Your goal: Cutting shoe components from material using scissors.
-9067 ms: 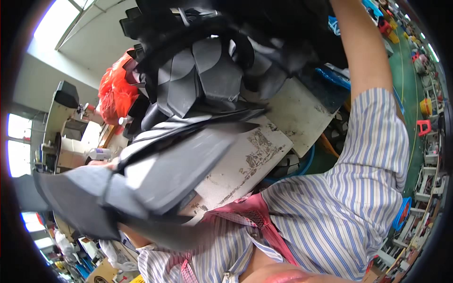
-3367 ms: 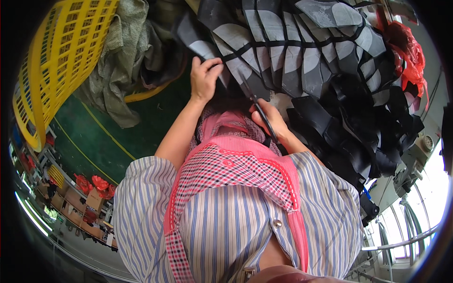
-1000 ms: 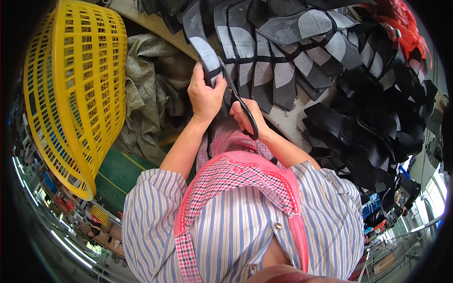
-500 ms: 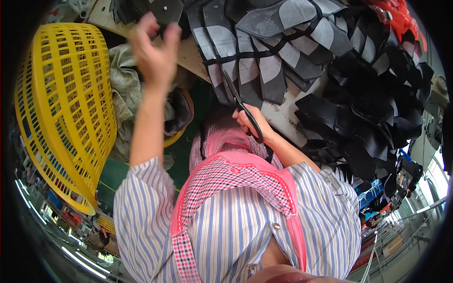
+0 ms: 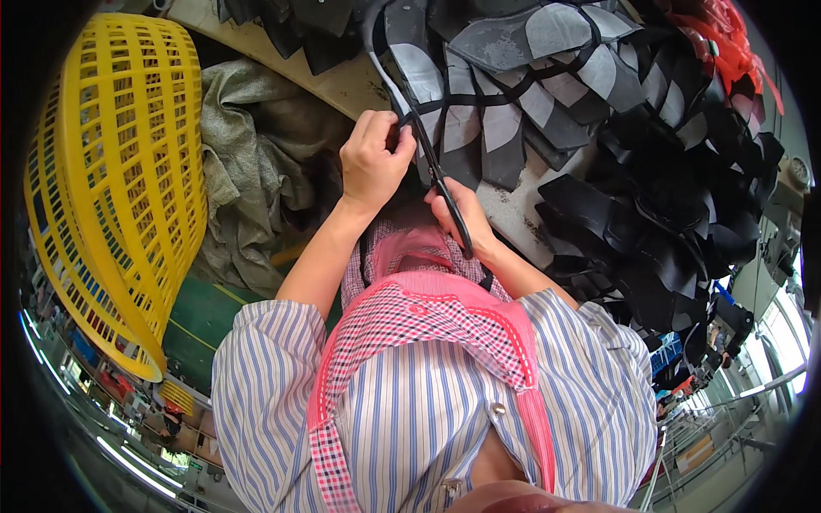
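My right hand [image 5: 464,214] is closed round the black handles of a pair of scissors [image 5: 428,152], whose blades point up and away among flat cut pieces. Those black-and-grey pieces [image 5: 462,128] lie overlapping, joined in rows by black tape [image 5: 493,100]. Just left of the blades, my left hand [image 5: 374,162] pinches the near end of a dark cut piece [image 5: 386,75], which is turned on edge. Its thumb and fingertips are pressed together; exactly where they grip is partly hidden. Whether the blades touch the tape, I cannot tell.
At the left stands a large yellow plastic basket [image 5: 137,171], with a crumpled grey-green cloth sack [image 5: 244,171] beside it. Black pieces [image 5: 650,222] heap up on the right of the table [image 5: 523,205]. A red plastic bag [image 5: 727,38] lies at the far right.
My left hand has come down and right from the far left pile to the scissors, and its fingers have closed on a dark piece. The leftmost piece has turned on edge.
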Action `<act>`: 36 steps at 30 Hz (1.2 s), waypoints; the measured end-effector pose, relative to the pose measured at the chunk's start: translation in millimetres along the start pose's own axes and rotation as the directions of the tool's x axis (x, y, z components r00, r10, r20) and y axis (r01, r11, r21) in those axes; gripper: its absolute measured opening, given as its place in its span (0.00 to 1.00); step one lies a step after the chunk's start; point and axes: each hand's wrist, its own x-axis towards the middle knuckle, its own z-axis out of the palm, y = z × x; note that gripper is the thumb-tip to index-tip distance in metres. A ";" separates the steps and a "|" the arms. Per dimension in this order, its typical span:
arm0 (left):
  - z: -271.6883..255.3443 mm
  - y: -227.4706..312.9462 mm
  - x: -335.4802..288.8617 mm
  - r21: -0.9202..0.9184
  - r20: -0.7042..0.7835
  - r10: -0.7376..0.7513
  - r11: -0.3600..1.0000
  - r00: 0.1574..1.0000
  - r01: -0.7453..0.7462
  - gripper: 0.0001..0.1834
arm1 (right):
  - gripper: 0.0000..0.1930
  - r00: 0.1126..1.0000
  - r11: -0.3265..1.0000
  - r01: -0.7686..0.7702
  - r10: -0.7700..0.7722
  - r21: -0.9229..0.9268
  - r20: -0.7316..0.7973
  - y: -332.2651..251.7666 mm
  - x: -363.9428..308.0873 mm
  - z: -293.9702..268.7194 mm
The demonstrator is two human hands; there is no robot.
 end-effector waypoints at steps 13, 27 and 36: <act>28.6 0.4 1.2 0.042 0.056 -0.131 0.991 0.990 0.128 0.13 | 0.28 0.989 0.989 -0.132 0.126 0.069 0.073 19.9 -6.1 -41.2; -30.9 45.9 46.3 -0.247 -0.110 0.013 0.968 0.994 -0.040 0.15 | 0.27 0.998 0.982 0.009 0.005 0.187 -0.070 5.7 -15.5 -39.8; -37.6 -17.9 168.1 0.717 -0.271 0.669 0.620 0.692 -0.318 0.18 | 0.28 0.995 0.996 0.007 0.002 0.090 -0.104 -4.4 -40.1 -68.0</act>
